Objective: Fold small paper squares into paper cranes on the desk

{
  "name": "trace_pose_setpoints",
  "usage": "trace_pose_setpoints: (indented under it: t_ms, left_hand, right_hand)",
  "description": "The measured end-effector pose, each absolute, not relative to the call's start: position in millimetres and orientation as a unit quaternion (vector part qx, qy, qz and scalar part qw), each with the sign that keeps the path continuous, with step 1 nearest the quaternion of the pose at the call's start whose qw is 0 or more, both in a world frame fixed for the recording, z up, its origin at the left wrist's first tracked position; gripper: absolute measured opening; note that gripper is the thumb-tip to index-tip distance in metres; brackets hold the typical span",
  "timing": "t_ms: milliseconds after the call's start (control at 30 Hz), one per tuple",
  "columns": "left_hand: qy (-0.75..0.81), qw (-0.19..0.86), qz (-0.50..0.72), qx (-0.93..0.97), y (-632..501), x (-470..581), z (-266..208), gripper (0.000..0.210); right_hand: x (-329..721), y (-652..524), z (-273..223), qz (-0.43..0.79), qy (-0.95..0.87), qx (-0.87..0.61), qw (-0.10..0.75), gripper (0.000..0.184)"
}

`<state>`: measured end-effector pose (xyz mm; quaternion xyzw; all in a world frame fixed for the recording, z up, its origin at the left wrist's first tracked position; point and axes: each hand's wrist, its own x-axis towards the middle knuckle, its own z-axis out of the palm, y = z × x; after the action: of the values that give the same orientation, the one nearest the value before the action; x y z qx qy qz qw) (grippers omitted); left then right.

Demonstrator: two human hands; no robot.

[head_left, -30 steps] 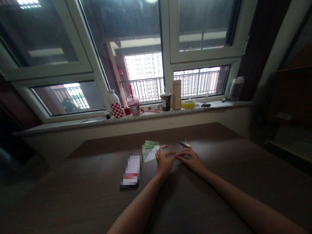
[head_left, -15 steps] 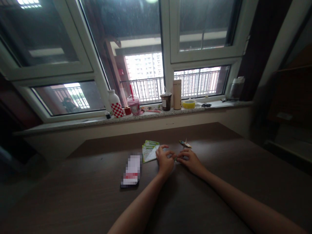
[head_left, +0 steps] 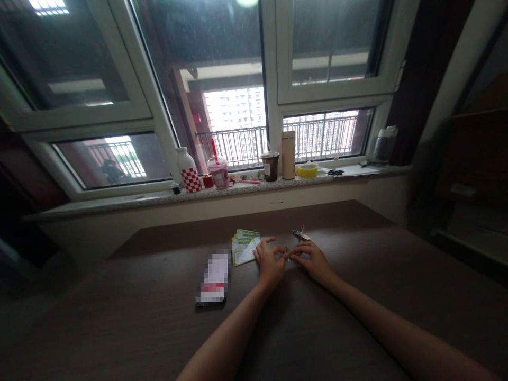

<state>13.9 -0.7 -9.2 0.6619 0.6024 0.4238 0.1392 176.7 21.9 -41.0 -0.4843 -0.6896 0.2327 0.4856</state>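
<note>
My left hand [head_left: 272, 260] and my right hand [head_left: 313, 259] meet over the brown table [head_left: 159, 338], fingertips pinched from both sides on a small folded piece of green and white paper [head_left: 288, 251]. Most of that piece is hidden by the fingers. Just beyond my right hand lies a small folded-paper figure [head_left: 302, 234] with pointed tips, like a paper crane. Several green and white printed sheets [head_left: 243, 254] lie overlapped beside my left hand, partly behind its fingers. Left of my left wrist is a phone [head_left: 214, 280] with its screen blurred out.
Along the windowsill [head_left: 159, 196] stand a checkered white bottle [head_left: 189, 172], a pink drink cup [head_left: 218, 172], a dark drink cup [head_left: 271, 166], a beige flask [head_left: 288, 156], a yellow tape roll [head_left: 307, 170], black scissors [head_left: 335, 172] and a clear jug [head_left: 384, 145].
Both hands have shifted slightly to the right, and a bit more of the green paper shows between the fingertips. The phone and sheets have stayed in place.
</note>
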Motion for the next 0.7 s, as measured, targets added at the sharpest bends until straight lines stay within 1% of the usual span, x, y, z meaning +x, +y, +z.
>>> trace_pose_setpoints:
  t_ms: [167, 367, 533, 700]
  left_hand:
    - [0.601, 0.133, 0.416, 0.67, -0.3, 14.2, -9.6, 0.013]
    - [0.61, 0.137, 0.415, 0.661, 0.2, 12.9, -9.8, 0.006]
    - [0.602, 0.162, 0.383, 0.681, -0.3, 13.4, -10.4, 0.01]
    - [0.599, 0.161, 0.375, 0.689, -2.1, 15.0, -8.0, 0.008]
  right_hand:
    - [173.5, 23.1, -45.1, 0.227, -0.702, -0.483, 0.471, 0.018]
    - [178.1, 25.2, -41.1, 0.221, -0.688, -0.486, 0.491, 0.019]
    - [180.9, 26.6, -39.5, 0.229, -0.685, -0.472, 0.506, 0.019]
    - [178.6, 26.6, -41.6, 0.235, -0.679, -0.473, 0.509, 0.017]
